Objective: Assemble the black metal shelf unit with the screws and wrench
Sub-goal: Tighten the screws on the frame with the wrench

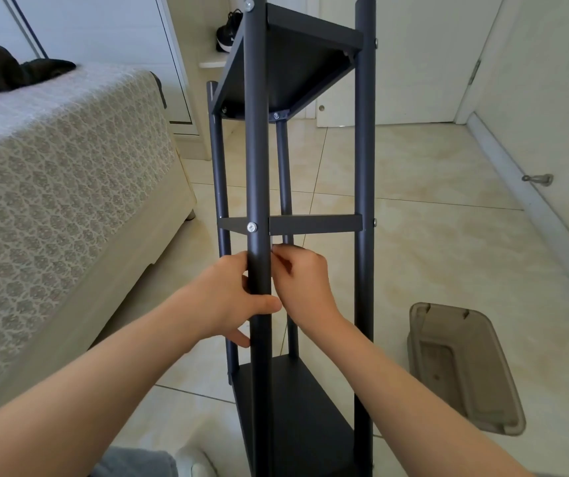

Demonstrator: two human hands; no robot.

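Head view: the left hand [234, 301] is wrapped around the front pole [257, 166] of the black shelf unit [365, 149], thumb across the pole's front and fingers behind it. The right hand [305, 280] sits just at 3 o'clock of that pole with its fingers curled, fingertips against the pole's right edge; whether they pinch anything cannot be told. At 12 o'clock of the hands, close by, a silver screw [251, 227] sits in the pole where the middle shelf [314, 224] meets it. The upper shelf [296, 63] is farther toward 12 o'clock, the bottom shelf [293, 401] at 6 o'clock. The unit stands upright on the tiled floor [431, 242]. A translucent plastic container [465, 366] lies on the floor at 4 o'clock, a bed [52, 173] at 9 o'clock.
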